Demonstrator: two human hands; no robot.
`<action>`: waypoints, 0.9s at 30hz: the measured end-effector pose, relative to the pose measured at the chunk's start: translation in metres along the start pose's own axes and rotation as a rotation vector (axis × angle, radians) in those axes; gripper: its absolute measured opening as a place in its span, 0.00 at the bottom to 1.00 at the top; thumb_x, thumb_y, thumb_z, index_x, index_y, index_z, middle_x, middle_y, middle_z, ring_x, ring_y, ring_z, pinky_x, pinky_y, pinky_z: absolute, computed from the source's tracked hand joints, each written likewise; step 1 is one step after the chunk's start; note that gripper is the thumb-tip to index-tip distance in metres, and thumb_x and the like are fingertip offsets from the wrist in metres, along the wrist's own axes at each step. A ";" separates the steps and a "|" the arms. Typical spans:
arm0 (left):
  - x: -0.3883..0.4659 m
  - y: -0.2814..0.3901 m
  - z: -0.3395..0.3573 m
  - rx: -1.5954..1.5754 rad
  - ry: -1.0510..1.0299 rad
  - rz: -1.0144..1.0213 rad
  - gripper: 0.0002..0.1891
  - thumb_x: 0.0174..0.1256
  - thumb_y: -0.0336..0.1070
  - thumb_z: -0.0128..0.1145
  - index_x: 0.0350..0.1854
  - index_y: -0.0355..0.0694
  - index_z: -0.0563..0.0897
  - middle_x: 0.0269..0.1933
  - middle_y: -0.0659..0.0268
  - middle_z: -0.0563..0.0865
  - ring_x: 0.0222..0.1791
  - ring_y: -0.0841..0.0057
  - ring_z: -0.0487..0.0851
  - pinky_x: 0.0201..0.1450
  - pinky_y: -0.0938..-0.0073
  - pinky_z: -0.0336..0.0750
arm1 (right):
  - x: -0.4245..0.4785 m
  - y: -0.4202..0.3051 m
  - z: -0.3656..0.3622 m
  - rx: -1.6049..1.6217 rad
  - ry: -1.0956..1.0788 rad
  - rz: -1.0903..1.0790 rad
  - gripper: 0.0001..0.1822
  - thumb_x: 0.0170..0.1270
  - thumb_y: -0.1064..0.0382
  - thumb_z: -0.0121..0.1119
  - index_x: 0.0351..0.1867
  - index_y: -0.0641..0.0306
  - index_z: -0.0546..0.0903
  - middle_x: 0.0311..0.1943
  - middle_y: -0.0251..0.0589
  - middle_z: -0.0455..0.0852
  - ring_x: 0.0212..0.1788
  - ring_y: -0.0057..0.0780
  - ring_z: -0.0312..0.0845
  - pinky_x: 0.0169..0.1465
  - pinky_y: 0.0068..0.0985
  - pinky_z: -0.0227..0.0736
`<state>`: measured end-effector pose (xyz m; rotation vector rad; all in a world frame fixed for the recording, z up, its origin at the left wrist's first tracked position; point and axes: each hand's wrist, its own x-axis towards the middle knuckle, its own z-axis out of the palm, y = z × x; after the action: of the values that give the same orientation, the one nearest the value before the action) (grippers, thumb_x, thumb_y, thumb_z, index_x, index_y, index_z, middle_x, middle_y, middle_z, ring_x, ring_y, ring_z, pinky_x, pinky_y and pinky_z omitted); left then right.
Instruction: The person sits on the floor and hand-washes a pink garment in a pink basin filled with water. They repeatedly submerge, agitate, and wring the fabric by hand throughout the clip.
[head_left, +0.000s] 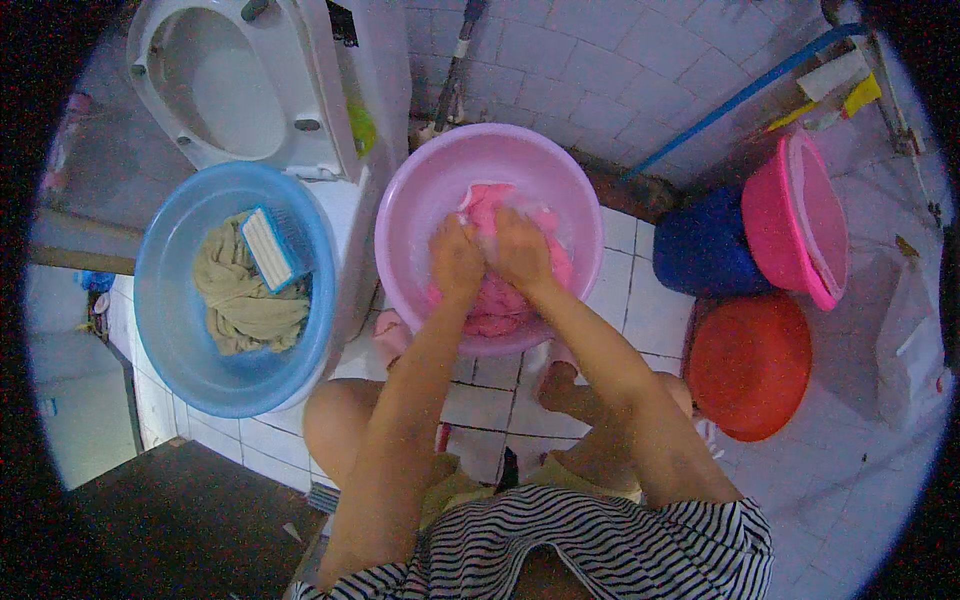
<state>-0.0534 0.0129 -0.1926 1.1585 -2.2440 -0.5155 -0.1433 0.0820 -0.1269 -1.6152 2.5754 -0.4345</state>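
A pink plastic basin (420, 165) stands on the tiled floor between my feet. Wet-looking pink cloth (495, 307) lies bunched in it. My left hand (456, 255) and my right hand (520, 251) are side by side inside the basin, both on the cloth, with a part of it rising between them. The fingers of both hands curl into the fabric, and their tips are partly hidden. To my left is a blue plastic basin (169, 360) holding a crumpled olive-beige cloth (255, 307). A white-and-blue scrubbing brush (268, 249) rests on that cloth.
Behind the blue basin is a toilet with its lid raised (217, 82). A blue pole (742, 97) leans at the tiled wall. On the right are a dark blue bucket (705, 247), a bright pink basin (772, 217) tilted on its side and a red basin (750, 367).
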 end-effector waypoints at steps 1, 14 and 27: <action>0.014 0.022 -0.016 -0.058 -0.121 -0.114 0.19 0.62 0.45 0.45 0.43 0.33 0.76 0.38 0.46 0.80 0.40 0.49 0.77 0.48 0.52 0.68 | 0.007 0.005 -0.006 0.045 -0.054 0.109 0.24 0.55 0.50 0.53 0.46 0.67 0.73 0.45 0.48 0.78 0.45 0.42 0.76 0.47 0.40 0.70; 0.036 0.032 -0.037 -0.698 -0.254 0.247 0.11 0.52 0.39 0.52 0.31 0.36 0.80 0.35 0.56 0.79 0.39 0.57 0.74 0.46 0.60 0.65 | 0.047 0.054 -0.006 0.727 0.196 0.273 0.27 0.62 0.47 0.46 0.55 0.65 0.74 0.51 0.51 0.77 0.52 0.46 0.74 0.57 0.36 0.64; -0.029 0.033 -0.040 -0.089 -0.024 0.322 0.20 0.68 0.42 0.39 0.59 0.43 0.72 0.62 0.50 0.69 0.64 0.54 0.61 0.65 0.49 0.52 | -0.018 0.021 -0.053 0.415 -0.104 0.003 0.18 0.60 0.50 0.51 0.35 0.63 0.84 0.51 0.49 0.77 0.53 0.45 0.68 0.62 0.44 0.50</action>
<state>-0.0347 0.0523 -0.1523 0.7296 -2.3417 -0.4929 -0.1642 0.1174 -0.0833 -1.4434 2.2219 -0.7986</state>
